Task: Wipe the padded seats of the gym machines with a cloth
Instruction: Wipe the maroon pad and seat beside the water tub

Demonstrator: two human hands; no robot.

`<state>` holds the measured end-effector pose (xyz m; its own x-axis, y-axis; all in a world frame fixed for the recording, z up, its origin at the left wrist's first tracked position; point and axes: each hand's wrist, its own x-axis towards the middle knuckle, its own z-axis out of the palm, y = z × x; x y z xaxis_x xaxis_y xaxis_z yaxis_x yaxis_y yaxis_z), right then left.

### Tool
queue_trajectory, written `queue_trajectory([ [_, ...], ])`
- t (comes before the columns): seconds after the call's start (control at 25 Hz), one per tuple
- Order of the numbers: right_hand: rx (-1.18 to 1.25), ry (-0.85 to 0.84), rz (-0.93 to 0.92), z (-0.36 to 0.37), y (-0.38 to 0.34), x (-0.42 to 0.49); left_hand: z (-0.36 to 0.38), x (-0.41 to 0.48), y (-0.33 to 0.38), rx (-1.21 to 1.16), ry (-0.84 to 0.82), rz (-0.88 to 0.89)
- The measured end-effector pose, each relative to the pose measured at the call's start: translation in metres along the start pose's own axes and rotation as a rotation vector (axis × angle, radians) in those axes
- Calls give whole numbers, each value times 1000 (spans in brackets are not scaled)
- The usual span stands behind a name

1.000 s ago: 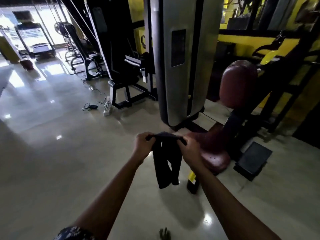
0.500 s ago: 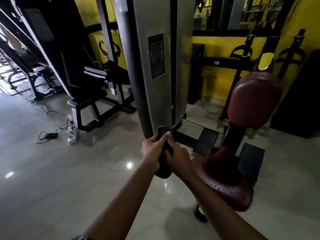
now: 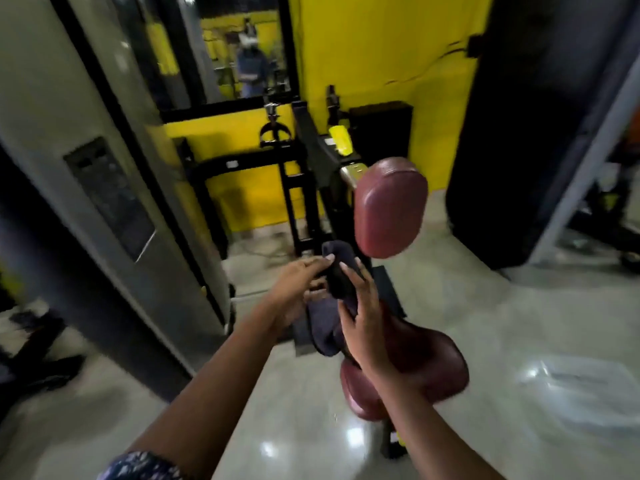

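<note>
both my hands are on the cloth point(image 3: 337, 277). my left hand point(image 3: 294, 289) pinches its upper end between thumb and fingertips. my right hand point(image 3: 360, 320) holds the bunched middle between the thumb and fingers that lie up along the fabric (the frame is smeared, so i can't say how tightly that hand closes). the cloth is dark and gathered into a thick roll. its long axis runs roughly up and down between the 2 hands, and a loose tail hangs below my right thumb.

the maroon seat point(image 3: 426, 362) lies just below and to the right of this grip, with its near part under my right wrist. whether the tail touches it i cannot tell. my right hand is the nearer of the 2, so i judge the wipe calls for a short drop down and rightward, led by that hand, with the cloth laid flat first.

beyond the cloth, up and to the right, the backrest pad point(image 3: 391, 206) stands upright on its black post. further out are the grey weight-stack housing point(image 3: 104, 161) on my left, the yellow wall point(image 3: 374, 57) behind, and the glossy floor point(image 3: 502, 323) all round.
</note>
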<state>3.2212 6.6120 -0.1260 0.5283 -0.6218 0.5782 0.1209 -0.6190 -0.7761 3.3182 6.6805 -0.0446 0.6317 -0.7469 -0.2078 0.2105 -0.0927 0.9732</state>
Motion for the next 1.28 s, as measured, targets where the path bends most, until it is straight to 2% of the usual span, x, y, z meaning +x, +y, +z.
queue_trajectory([
  [0.04, 10, 96, 47, 1, 3, 2, -3, 13, 1, 62, -42, 20],
  [0.16, 9, 399, 171, 1, 16, 11, -15, 51, 4, 166, 41, 72],
  [0.28, 33, 640, 332, 10, 37, 32, -12, 99, 18, 185, -9, 155],
  [0.36, 66, 758, 389, 15, 45, 53, 4, 126, 35, 195, -65, 210],
  [0.52, 78, 904, 370, 38, 38, 105, 23, 173, 61, 236, -227, 332],
  [0.68, 121, 938, 315, 59, 44, 153, 25, 216, 64, 292, -450, 315],
  [0.8, -81, 891, 213, 75, 54, 181, 21, 229, 58, 304, -624, 229],
  [0.88, -211, 939, 191, 76, 67, 198, 17, 237, 56, 316, -696, 262],
  [0.96, -165, 999, 209, 65, 84, 204, 15, 242, 56, 314, -742, 289],
  [1.04, -21, 1002, 235, 61, 90, 201, 13, 242, 57, 306, -772, 290],
  [1.2, -196, 896, 140, 73, 77, 201, 10, 246, 53, 296, -791, 326],
  [1.28, -99, 909, 190, 52, 85, 208, 10, 251, 49, 277, -802, 340],
])
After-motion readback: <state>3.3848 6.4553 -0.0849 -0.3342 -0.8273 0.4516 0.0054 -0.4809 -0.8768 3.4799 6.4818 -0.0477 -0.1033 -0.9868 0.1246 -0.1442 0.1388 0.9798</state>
